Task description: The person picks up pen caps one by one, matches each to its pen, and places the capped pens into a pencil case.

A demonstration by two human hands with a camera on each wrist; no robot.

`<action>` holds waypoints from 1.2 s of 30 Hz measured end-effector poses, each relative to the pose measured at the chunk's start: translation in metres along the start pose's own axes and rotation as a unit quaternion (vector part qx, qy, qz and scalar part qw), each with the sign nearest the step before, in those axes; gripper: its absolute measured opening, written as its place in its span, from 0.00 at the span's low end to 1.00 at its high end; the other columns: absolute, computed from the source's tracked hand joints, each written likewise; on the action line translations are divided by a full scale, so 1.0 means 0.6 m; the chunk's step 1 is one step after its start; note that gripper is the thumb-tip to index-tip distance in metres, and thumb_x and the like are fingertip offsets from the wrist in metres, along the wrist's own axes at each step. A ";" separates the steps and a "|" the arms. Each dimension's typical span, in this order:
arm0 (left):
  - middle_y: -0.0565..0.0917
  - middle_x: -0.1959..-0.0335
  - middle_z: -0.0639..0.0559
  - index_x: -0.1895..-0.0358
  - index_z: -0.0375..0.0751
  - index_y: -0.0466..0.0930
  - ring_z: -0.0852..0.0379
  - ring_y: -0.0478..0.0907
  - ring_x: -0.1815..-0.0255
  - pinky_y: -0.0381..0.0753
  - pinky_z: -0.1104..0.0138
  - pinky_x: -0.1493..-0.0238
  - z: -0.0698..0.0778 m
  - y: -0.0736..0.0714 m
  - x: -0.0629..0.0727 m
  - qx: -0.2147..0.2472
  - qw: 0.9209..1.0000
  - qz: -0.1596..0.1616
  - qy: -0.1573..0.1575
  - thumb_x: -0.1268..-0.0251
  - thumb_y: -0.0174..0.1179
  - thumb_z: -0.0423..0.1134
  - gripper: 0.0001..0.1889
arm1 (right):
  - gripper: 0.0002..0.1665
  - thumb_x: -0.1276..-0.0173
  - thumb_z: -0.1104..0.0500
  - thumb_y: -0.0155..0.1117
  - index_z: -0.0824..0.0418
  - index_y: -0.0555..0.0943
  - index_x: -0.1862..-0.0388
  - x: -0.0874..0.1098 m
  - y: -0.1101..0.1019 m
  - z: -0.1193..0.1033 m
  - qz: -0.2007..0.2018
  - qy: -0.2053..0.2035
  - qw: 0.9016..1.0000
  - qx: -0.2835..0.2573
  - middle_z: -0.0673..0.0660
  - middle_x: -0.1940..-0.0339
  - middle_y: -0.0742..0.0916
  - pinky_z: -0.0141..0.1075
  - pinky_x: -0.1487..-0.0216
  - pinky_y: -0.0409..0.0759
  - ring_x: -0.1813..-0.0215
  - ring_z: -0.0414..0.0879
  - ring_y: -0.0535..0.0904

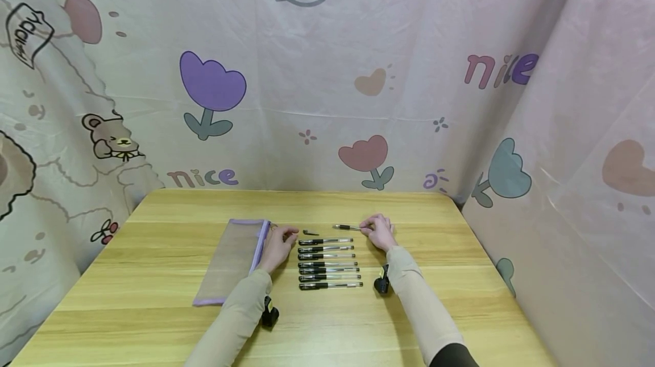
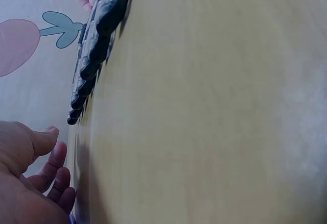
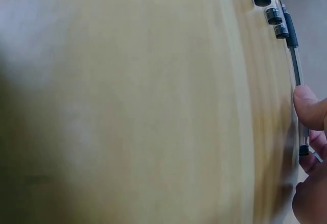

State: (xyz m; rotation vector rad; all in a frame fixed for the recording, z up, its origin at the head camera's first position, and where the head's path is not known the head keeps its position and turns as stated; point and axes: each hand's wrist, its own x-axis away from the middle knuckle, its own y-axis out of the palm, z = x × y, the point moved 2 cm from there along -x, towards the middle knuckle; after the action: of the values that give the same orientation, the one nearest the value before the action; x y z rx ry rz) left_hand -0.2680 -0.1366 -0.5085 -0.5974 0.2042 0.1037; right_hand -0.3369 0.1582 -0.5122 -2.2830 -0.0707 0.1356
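My right hand [image 1: 380, 232] pinches the back end of an uncapped gel pen [image 1: 347, 227] between thumb and fingers. In the right wrist view the pen's clear barrel [image 3: 296, 63] runs out past the thumb, its black grip pointing away. A loose black pen cap [image 1: 310, 233] lies on the table, left of the pen's tip. My left hand [image 1: 278, 248] is beside that cap, empty, with thumb and fingers apart in the left wrist view. Between the hands, several capped gel pens [image 1: 330, 285] lie in a column, black caps to the left.
A mesh zip pouch [image 1: 225, 262] with purple edging lies flat at the left, partly under my left hand and forearm. The wooden table [image 1: 169, 242] ends at a printed curtain [image 1: 286, 94] behind and at the right. Black wrist cameras [image 1: 269, 314] hang below both sleeves.
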 end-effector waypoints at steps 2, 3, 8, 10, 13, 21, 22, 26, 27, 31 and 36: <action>0.87 0.61 0.41 0.50 0.31 0.84 0.49 0.81 0.61 0.79 0.60 0.57 0.001 0.000 0.000 0.000 1.000 -0.001 0.002 0.31 0.60 0.28 0.11 | 0.04 0.31 0.60 0.67 0.58 0.87 0.60 0.001 -0.001 -0.002 0.000 0.001 1.000 -0.002 0.60 0.43 0.81 0.54 0.39 0.58 0.40 0.57 0.68; 0.87 0.61 0.41 0.49 0.31 0.84 0.49 0.81 0.61 0.79 0.60 0.57 0.001 0.000 -0.001 0.001 1.000 -0.002 0.000 0.31 0.60 0.28 0.11 | 0.04 0.31 0.61 0.67 0.58 0.87 0.60 0.002 -0.002 -0.003 -0.001 0.003 1.000 -0.003 0.60 0.43 0.81 0.53 0.39 0.58 0.40 0.57 0.68; 0.87 0.60 0.41 0.48 0.32 0.84 0.49 0.81 0.59 0.79 0.58 0.55 0.006 0.000 -0.002 -0.006 1.000 -0.005 -0.011 0.30 0.59 0.30 0.11 | 0.05 0.30 0.61 0.66 0.58 0.86 0.58 0.004 -0.004 -0.009 0.002 0.003 1.000 -0.006 0.60 0.43 0.81 0.53 0.39 0.58 0.40 0.56 0.70; 0.87 0.59 0.42 0.48 0.33 0.84 0.49 0.81 0.59 0.79 0.57 0.54 0.008 0.001 -0.004 -0.011 1.000 -0.004 -0.015 0.29 0.60 0.31 0.11 | 0.06 0.30 0.61 0.66 0.59 0.87 0.57 0.006 -0.005 -0.012 0.005 0.000 1.000 -0.009 0.60 0.44 0.82 0.54 0.38 0.58 0.39 0.57 0.70; 0.87 0.60 0.42 0.48 0.33 0.84 0.49 0.81 0.60 0.80 0.56 0.55 0.011 0.003 -0.006 -0.022 1.000 -0.002 -0.009 0.30 0.60 0.31 0.11 | 0.06 0.31 0.61 0.66 0.60 0.87 0.57 0.009 -0.007 -0.016 0.007 -0.003 1.000 -0.018 0.61 0.45 0.84 0.57 0.34 0.57 0.38 0.59 0.72; 0.87 0.64 0.44 0.50 0.35 0.85 0.53 0.80 0.66 0.76 0.61 0.60 0.013 0.008 -0.014 -0.038 0.999 0.000 -0.002 0.31 0.62 0.32 0.10 | 0.08 0.30 0.63 0.65 0.62 0.86 0.55 0.022 -0.009 -0.021 0.009 -0.008 0.999 -0.035 0.62 0.47 0.85 0.60 0.28 0.54 0.38 0.61 0.75; 0.87 0.64 0.45 0.50 0.35 0.86 0.52 0.80 0.66 0.76 0.60 0.59 0.013 0.008 -0.015 -0.041 0.999 0.001 0.001 0.31 0.62 0.32 0.10 | 0.08 0.30 0.63 0.65 0.62 0.86 0.55 0.024 -0.010 -0.022 0.010 -0.010 0.999 -0.035 0.62 0.47 0.86 0.60 0.29 0.54 0.39 0.61 0.75; 0.88 0.63 0.45 0.50 0.37 0.86 0.50 0.81 0.62 0.75 0.55 0.53 0.013 0.012 -0.023 -0.045 0.999 -0.004 0.001 0.31 0.63 0.33 0.11 | 0.07 0.31 0.63 0.65 0.63 0.85 0.56 0.029 -0.013 -0.024 0.014 -0.013 0.999 -0.042 0.62 0.49 0.86 0.59 0.31 0.56 0.40 0.61 0.77; 0.88 0.62 0.46 0.49 0.38 0.86 0.50 0.81 0.60 0.75 0.54 0.51 0.013 0.013 -0.025 -0.045 0.999 -0.007 -0.001 0.31 0.63 0.34 0.11 | 0.07 0.31 0.63 0.65 0.62 0.85 0.56 0.031 -0.013 -0.024 0.015 -0.013 0.999 -0.043 0.62 0.49 0.87 0.59 0.32 0.56 0.40 0.60 0.77; 0.87 0.59 0.46 0.49 0.41 0.86 0.48 0.79 0.55 0.72 0.50 0.45 0.013 0.017 -0.032 -0.056 0.998 -0.022 0.002 0.31 0.62 0.35 0.10 | 0.07 0.31 0.64 0.65 0.62 0.85 0.56 0.037 -0.014 -0.021 0.015 -0.013 0.998 -0.052 0.62 0.50 0.87 0.61 0.32 0.55 0.40 0.60 0.77; 0.87 0.56 0.45 0.50 0.42 0.87 0.43 0.77 0.49 0.66 0.46 0.38 0.014 0.023 -0.039 -0.073 0.997 -0.039 0.012 0.31 0.63 0.37 0.10 | 0.06 0.30 0.64 0.64 0.62 0.85 0.56 0.045 -0.013 -0.019 0.017 -0.013 0.998 -0.054 0.61 0.49 0.85 0.61 0.33 0.55 0.40 0.59 0.76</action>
State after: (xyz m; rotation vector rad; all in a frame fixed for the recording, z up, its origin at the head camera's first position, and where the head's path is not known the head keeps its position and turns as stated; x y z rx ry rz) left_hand -0.2919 -0.1215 -0.5042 -0.7513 0.1970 0.0369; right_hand -0.3087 0.1575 -0.5007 -2.3903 -0.0553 0.1839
